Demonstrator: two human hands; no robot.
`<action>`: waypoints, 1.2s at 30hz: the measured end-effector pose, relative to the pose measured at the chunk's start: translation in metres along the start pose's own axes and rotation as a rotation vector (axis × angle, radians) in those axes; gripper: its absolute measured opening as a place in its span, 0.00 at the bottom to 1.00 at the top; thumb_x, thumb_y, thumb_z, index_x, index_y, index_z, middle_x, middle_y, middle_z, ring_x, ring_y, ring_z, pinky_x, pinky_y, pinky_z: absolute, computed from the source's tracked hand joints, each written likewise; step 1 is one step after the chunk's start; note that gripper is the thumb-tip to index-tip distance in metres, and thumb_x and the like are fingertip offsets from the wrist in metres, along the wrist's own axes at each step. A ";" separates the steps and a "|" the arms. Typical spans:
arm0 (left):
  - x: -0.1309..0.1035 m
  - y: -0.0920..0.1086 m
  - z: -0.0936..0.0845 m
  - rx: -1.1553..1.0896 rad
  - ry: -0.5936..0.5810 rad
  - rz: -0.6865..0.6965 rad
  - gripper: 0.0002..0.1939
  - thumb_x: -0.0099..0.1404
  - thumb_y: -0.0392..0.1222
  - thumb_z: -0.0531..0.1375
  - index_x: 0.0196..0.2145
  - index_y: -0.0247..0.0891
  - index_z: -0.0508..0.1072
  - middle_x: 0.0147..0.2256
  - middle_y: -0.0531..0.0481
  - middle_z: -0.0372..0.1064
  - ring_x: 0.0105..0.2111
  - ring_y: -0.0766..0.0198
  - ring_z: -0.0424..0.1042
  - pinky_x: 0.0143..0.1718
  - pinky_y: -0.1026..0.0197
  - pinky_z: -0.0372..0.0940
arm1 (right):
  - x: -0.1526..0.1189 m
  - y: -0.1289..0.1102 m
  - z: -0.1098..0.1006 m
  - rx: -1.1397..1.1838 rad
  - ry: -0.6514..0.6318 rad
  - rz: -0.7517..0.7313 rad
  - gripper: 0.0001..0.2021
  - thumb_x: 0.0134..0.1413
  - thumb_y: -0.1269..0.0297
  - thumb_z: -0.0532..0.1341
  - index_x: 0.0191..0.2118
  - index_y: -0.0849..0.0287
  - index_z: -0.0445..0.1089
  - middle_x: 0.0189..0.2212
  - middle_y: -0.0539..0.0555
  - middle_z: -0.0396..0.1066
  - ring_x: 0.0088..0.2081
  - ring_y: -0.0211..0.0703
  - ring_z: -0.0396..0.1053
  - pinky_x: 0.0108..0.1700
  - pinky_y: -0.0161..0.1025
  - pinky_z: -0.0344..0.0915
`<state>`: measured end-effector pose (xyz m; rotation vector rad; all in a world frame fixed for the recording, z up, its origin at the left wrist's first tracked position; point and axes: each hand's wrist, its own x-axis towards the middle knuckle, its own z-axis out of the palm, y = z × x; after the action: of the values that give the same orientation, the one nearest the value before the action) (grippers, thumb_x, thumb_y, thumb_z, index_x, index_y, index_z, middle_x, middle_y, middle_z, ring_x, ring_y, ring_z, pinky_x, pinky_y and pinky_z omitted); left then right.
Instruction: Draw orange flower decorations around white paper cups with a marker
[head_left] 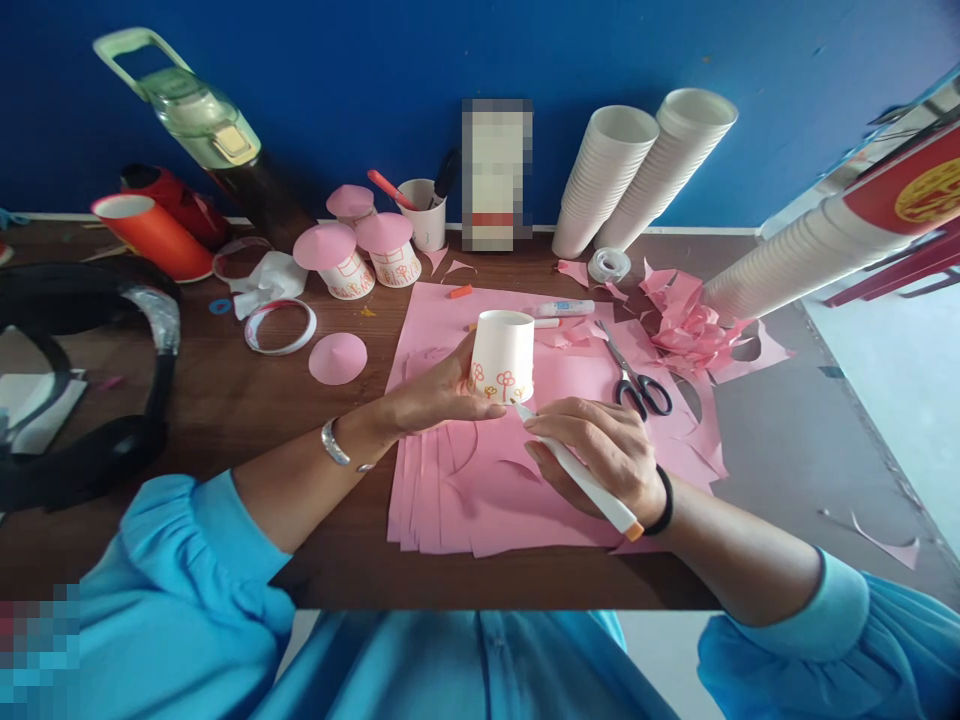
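My left hand (442,385) is closed around a white paper cup (503,350), turned upside down, with red and orange flowers drawn along its lower rim. Gripped like a pen in my right hand (600,445) is a white marker (592,485) with an orange end; its tip is at the cup's lower edge, and I cannot tell if it touches. Below both hands lie stacked pink paper sheets (435,500). Black-handled scissors (643,393) rest on the paper, just beyond my right hand. A glue stick (564,308) and another white marker (546,323) lie behind the cup.
Decorated cups with pink cone tops (385,235) stand at the back left, near a loose pink cone (338,358) and tape rolls (280,326). Tall cup stacks (607,180) rise behind. Crumpled pink scraps (694,325) lie right; headphones (161,370) and a bottle (217,140) are left.
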<state>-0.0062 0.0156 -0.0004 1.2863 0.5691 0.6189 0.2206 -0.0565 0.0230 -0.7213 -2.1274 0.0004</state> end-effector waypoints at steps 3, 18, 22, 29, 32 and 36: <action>0.000 0.002 0.000 0.019 0.001 -0.016 0.43 0.59 0.48 0.74 0.68 0.47 0.62 0.51 0.44 0.72 0.53 0.48 0.74 0.54 0.45 0.70 | 0.001 0.000 0.000 0.002 -0.007 -0.001 0.06 0.68 0.72 0.64 0.48 0.58 0.70 0.32 0.53 0.80 0.30 0.40 0.79 0.32 0.36 0.79; 0.001 -0.001 -0.001 0.019 -0.025 0.030 0.42 0.60 0.49 0.75 0.67 0.46 0.63 0.52 0.42 0.73 0.53 0.47 0.74 0.54 0.45 0.70 | 0.000 0.001 0.000 0.017 -0.028 0.007 0.08 0.67 0.72 0.64 0.49 0.58 0.70 0.33 0.53 0.80 0.32 0.42 0.80 0.33 0.37 0.78; 0.001 -0.001 -0.001 0.013 -0.015 0.033 0.41 0.60 0.47 0.75 0.66 0.46 0.64 0.51 0.42 0.73 0.53 0.47 0.74 0.53 0.46 0.71 | 0.001 0.000 -0.001 0.018 -0.038 0.011 0.06 0.67 0.72 0.64 0.48 0.59 0.70 0.32 0.53 0.80 0.31 0.42 0.80 0.32 0.37 0.78; 0.000 0.001 -0.002 0.016 -0.017 0.024 0.39 0.60 0.47 0.75 0.65 0.45 0.64 0.51 0.43 0.73 0.52 0.50 0.74 0.53 0.48 0.70 | 0.002 -0.002 -0.001 0.016 -0.001 -0.005 0.05 0.66 0.73 0.64 0.46 0.60 0.71 0.31 0.53 0.79 0.29 0.41 0.79 0.32 0.37 0.78; 0.001 0.002 -0.001 0.025 -0.029 0.019 0.37 0.60 0.47 0.74 0.63 0.44 0.66 0.50 0.43 0.74 0.51 0.50 0.74 0.53 0.48 0.70 | 0.001 0.000 -0.001 0.014 -0.002 0.006 0.06 0.67 0.72 0.64 0.47 0.59 0.71 0.32 0.53 0.79 0.31 0.41 0.80 0.33 0.37 0.78; 0.000 0.002 -0.001 0.009 -0.020 0.019 0.39 0.61 0.46 0.74 0.64 0.45 0.64 0.49 0.44 0.73 0.50 0.51 0.74 0.52 0.49 0.71 | 0.001 0.000 0.000 0.014 -0.015 0.014 0.06 0.67 0.72 0.64 0.47 0.59 0.71 0.31 0.53 0.80 0.30 0.41 0.80 0.32 0.37 0.78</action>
<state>-0.0065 0.0167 0.0015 1.3064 0.5443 0.6185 0.2203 -0.0558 0.0240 -0.7300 -2.1341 0.0282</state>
